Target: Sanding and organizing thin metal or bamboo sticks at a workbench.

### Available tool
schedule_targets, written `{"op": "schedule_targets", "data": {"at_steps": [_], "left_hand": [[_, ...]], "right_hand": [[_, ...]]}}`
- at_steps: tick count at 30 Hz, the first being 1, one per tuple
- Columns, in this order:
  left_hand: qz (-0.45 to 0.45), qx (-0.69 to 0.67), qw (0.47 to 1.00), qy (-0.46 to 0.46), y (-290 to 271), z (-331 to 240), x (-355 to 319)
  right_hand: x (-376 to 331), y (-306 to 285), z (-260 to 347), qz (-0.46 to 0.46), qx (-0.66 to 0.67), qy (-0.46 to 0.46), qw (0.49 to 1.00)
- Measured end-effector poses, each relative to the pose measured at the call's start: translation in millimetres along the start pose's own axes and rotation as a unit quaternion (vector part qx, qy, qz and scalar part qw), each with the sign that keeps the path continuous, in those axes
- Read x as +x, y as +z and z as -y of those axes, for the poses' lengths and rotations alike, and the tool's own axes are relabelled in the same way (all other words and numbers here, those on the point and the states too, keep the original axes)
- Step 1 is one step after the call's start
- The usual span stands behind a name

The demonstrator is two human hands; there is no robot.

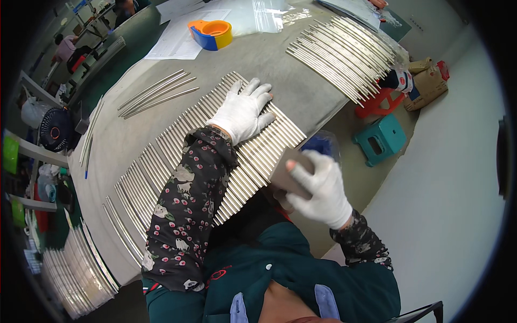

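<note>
A wide row of thin silvery metal rods [177,141] lies side by side along the near edge of the table. My left hand [242,112], in a white glove, rests palm down across the rods with its fingers spread. In my right hand [329,191], also gloved, is a grey-brown rectangular block [287,173], perhaps a sanding block. Fingers and thumb grip it at the rods' near right ends. Whether the block touches the rod ends cannot be made out. A bare fingertip pokes out of the right glove.
Another batch of rods [344,54] lies at the far right, and a few loose rods [156,94] lie at the left. An orange and blue tape dispenser [211,35] sits on papers at the back. A teal stool [380,139] and a cardboard box [426,89] stand beyond the table's right edge.
</note>
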State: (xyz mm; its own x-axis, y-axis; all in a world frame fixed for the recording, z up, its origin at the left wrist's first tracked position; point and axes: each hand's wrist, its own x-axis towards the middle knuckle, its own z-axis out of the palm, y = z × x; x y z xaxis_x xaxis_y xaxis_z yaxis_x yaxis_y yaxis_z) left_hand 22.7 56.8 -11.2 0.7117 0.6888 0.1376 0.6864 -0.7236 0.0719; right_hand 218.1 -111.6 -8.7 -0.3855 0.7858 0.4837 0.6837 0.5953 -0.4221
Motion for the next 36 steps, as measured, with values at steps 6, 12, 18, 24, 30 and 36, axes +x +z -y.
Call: {"op": "schedule_targets", "data": {"at_steps": [6, 12, 18, 24, 30, 36], "left_hand": [[-0.007, -0.015, 1.0, -0.003, -1, 2, 1], [-0.011, -0.02, 1.0, -0.005, -3, -1, 0], [-0.008, -0.032, 0.999, -0.006, -3, -1, -3], [-0.017, -0.031, 0.999, -0.001, -1, 1, -2], [-0.003, -0.025, 1.0, -0.008, -2, -4, 0], [-0.038, -0.016, 0.999, -0.002, 2, 4, -6]], "right_hand": [[-4, -6, -27, -0.155, -0.162, 0.08, 0.971], [-17, 13, -61, -0.142, -0.229, 0.263, 0.926], [-11, 36, -1, -0.124, -0.005, -0.041, 0.991], [-29, 37, -19, -0.221, -0.119, 0.104, 0.962], [-75, 89, -31, -0.012, -0.103, 0.08, 0.991], [-28, 60, 11, -0.225, -0.085, -0.024, 0.97]]}}
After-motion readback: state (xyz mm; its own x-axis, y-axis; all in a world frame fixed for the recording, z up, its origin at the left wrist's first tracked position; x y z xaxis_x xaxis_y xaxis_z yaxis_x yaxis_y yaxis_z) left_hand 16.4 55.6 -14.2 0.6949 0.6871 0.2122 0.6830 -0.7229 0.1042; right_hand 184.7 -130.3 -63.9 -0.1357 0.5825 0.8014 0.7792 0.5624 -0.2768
